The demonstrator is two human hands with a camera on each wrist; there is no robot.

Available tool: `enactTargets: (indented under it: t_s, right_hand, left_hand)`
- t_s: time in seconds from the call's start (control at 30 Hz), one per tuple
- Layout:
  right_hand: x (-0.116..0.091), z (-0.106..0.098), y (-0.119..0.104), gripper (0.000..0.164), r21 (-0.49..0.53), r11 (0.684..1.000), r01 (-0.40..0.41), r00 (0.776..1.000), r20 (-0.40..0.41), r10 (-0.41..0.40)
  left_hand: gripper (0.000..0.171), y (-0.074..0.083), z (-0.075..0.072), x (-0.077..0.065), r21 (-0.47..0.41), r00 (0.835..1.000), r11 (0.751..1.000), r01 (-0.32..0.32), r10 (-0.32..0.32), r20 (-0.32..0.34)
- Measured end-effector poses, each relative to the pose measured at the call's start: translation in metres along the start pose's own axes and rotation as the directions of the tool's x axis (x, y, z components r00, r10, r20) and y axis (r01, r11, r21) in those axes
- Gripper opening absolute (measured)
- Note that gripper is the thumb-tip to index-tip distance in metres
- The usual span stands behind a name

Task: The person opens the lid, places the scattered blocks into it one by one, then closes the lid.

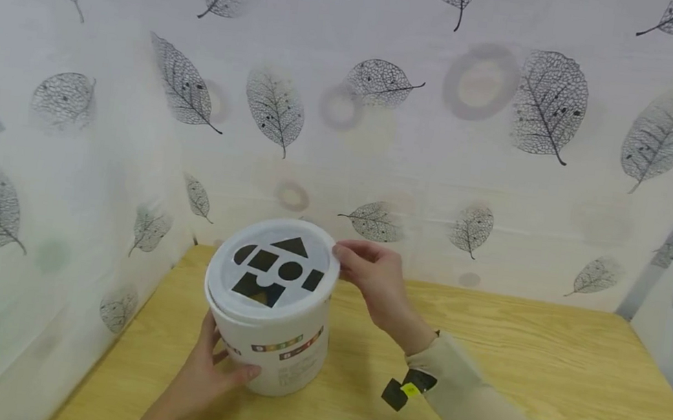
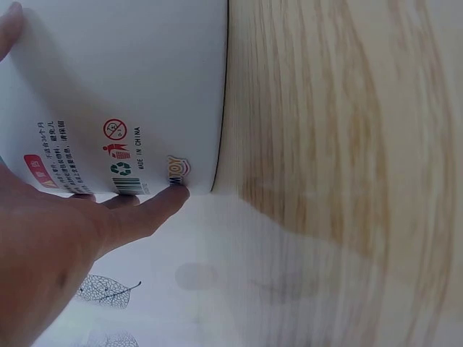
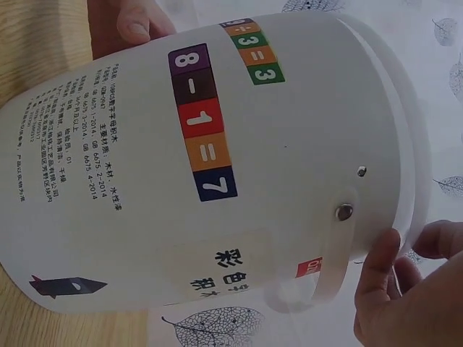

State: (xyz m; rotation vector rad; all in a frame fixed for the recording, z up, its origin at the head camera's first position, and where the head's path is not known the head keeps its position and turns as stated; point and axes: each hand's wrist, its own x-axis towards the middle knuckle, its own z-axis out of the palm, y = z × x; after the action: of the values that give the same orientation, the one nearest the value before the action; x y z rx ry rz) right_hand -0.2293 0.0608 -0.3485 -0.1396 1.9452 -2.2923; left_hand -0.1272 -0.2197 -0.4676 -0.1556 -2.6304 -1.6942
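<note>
A white bucket (image 1: 295, 354) stands on the wooden table, printed with coloured number sums and small text. Its white lid (image 1: 320, 255) has dark shaped cut-outs: a triangle, a square, a circle and others. My left hand (image 1: 199, 374) grips the bucket's lower left side, thumb toward the front. Close up in the left wrist view, the left fingers (image 2: 155, 210) lie on the wall near the base. At the lid's right edge, my right hand (image 1: 383, 284) pinches the rim with thumb and fingers. A white handle (image 3: 334, 264) hangs from a rivet near the rim in the right wrist view.
The light wooden table (image 1: 510, 382) extends to the right of the bucket. Behind and at the sides hangs a pale curtain (image 1: 380, 153) printed with dark leaves. A black device (image 1: 395, 395) with a yellow tag sits at my right wrist.
</note>
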Motion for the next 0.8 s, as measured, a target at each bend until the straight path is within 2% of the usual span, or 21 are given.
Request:
enactTargets:
  t_s: [0.17, 0.3, 0.37, 0.43, 0.47, 0.53, 0.57, 0.6, 0.67, 0.7, 0.73, 0.8]
  right_hand:
    - [0.001, 0.005, 0.002, 0.026, -0.05, 0.998, 0.025, 1.0, 0.008, -0.025]
    - [0.002, 0.005, 0.004, 0.023, -0.091, 0.995, 0.045, 0.999, 0.009, -0.044]
    - [0.002, 0.003, 0.004, 0.023, -0.12, 0.991, 0.058, 0.998, 0.0, -0.058]
    - [0.002, 0.001, 0.003, 0.024, -0.175, 0.98, 0.089, 0.996, 0.001, -0.091]
    - [0.001, 0.0, 0.002, 0.025, -0.224, 0.968, 0.109, 0.994, 0.002, -0.112]
    - [0.0, -0.001, 0.0, 0.031, -0.316, 0.933, 0.174, 0.985, 0.038, -0.171]
    - [-0.002, -0.001, -0.002, 0.035, -0.355, 0.911, 0.209, 0.978, 0.067, -0.198]
    - [-0.003, 0.0, -0.004, 0.038, -0.401, 0.879, 0.259, 0.966, 0.101, -0.238]
    - [-0.006, 0.003, -0.006, 0.047, -0.484, 0.798, 0.359, 0.933, 0.181, -0.31]
    - [-0.008, 0.005, -0.007, 0.052, -0.51, 0.759, 0.406, 0.914, 0.228, -0.336]
    - [-0.01, 0.008, -0.007, 0.057, -0.535, 0.719, 0.443, 0.896, 0.271, -0.351]
    - [-0.012, 0.014, -0.008, 0.071, -0.62, 0.614, 0.489, 0.872, 0.339, -0.352]
  left_hand:
    - [0.127, -0.002, 0.0, -0.001, -0.001, 1.0, 1.0, -0.005, 0.005, -0.007]
    - [0.124, -0.001, -0.004, -0.001, -0.008, 1.0, 1.0, 0.024, -0.024, 0.018]
    - [0.116, 0.002, -0.011, -0.001, -0.013, 0.998, 0.999, 0.031, -0.03, 0.055]
    - [0.1, 0.006, -0.024, -0.001, -0.034, 0.997, 0.999, -0.018, 0.02, 0.077]
    - [0.091, 0.01, -0.032, -0.001, -0.054, 0.996, 0.997, -0.048, 0.052, 0.068]
    - [0.071, 0.016, -0.051, 0.002, -0.099, 0.987, 0.982, -0.159, 0.16, 0.006]
    - [0.064, 0.022, -0.059, 0.005, -0.117, 0.973, 0.967, -0.228, 0.224, -0.048]
    - [0.059, 0.028, -0.065, 0.009, -0.134, 0.956, 0.949, -0.286, 0.273, -0.107]
    - [0.052, 0.044, -0.073, 0.018, -0.102, 0.912, 0.922, -0.373, 0.345, -0.221]
    - [0.051, 0.051, -0.075, 0.024, -0.048, 0.892, 0.916, -0.399, 0.376, -0.251]
    - [0.05, 0.06, -0.075, 0.029, 0.006, 0.884, 0.918, -0.396, 0.383, -0.267]
    - [0.05, 0.072, -0.075, 0.04, 0.114, 0.88, 0.913, -0.392, 0.408, -0.245]
